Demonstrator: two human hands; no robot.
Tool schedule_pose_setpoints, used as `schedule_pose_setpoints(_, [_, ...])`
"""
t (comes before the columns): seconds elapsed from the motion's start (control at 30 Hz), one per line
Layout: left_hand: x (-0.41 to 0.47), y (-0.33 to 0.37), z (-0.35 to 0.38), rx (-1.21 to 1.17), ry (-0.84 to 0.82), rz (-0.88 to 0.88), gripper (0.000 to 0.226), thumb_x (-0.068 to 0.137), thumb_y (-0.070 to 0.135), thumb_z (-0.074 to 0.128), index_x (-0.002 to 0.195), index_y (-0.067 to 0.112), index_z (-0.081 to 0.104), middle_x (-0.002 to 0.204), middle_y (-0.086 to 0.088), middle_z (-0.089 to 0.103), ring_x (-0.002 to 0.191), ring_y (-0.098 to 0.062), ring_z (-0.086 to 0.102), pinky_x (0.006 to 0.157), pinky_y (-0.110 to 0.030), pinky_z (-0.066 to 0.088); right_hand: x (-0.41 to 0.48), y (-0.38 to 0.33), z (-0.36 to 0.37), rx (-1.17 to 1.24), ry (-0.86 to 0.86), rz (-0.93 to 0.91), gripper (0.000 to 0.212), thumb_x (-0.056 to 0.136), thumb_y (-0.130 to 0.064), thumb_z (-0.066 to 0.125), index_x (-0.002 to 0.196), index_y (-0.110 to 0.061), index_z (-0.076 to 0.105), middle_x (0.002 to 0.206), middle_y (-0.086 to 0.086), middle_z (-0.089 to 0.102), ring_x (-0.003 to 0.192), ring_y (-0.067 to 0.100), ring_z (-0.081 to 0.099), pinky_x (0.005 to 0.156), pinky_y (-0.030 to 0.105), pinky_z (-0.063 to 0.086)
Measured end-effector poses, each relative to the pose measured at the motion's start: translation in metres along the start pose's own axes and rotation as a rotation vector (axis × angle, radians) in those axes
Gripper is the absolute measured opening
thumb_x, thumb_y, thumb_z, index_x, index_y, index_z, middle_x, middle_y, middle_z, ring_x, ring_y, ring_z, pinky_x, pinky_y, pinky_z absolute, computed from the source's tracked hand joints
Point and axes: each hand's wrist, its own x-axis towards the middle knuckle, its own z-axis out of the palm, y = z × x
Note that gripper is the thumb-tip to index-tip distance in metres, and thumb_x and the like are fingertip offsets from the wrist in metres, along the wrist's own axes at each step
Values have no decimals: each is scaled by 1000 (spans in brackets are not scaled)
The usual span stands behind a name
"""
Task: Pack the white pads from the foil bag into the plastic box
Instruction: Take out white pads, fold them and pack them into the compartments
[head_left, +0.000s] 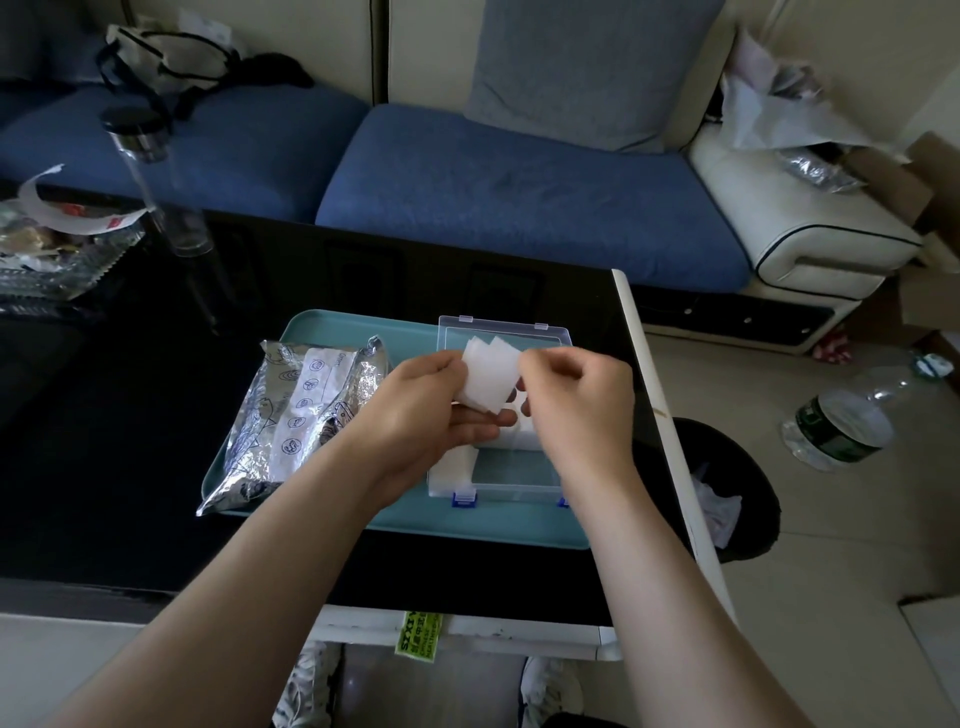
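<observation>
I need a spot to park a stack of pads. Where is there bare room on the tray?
Bare: the near strip of the tray between the box and its near rim, and its far-left corner behind the foil bag. The black table left of the tray is bare. Crowded: the middle, where left hand and right hand hold pads over the box.

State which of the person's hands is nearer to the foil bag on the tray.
Left. The left hand holds the white pads just right of the foil bag, close to its edge. The right hand pinches the same pads farther right, above the plastic box.
</observation>
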Motion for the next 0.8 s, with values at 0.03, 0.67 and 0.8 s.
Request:
schedule_pose_setpoints(0.03, [0,1,2,-38,-6,-19,36,116,19,31,126,5,64,103,-16,79,96,-32,78,79,-36,62,-1,0,2,-23,4,-20,17,88,-17,68,75,-15,78,66,-5,72,58,1,64,51,11,44])
schedule_pose_setpoints(0.67, [7,-8,-10,777,387,337,12,105,15,45,102,13,56,91,-8,73,76,-33,72,71,-50,59,5,25,13,-160,-122,51,27,95,-20,65,71,-8,70,64,2,69,64,20,65,59,27,45])
schedule_pose_setpoints(0.8, [5,-3,-25,998,565,512,12,96,13,56,103,15,65,98,-3,70,87,-30,62,76,-47,51,3,45,15,-347,-238,129,36,96,-19,68,62,-5,63,68,14,71,70,26,67,51,21,42])
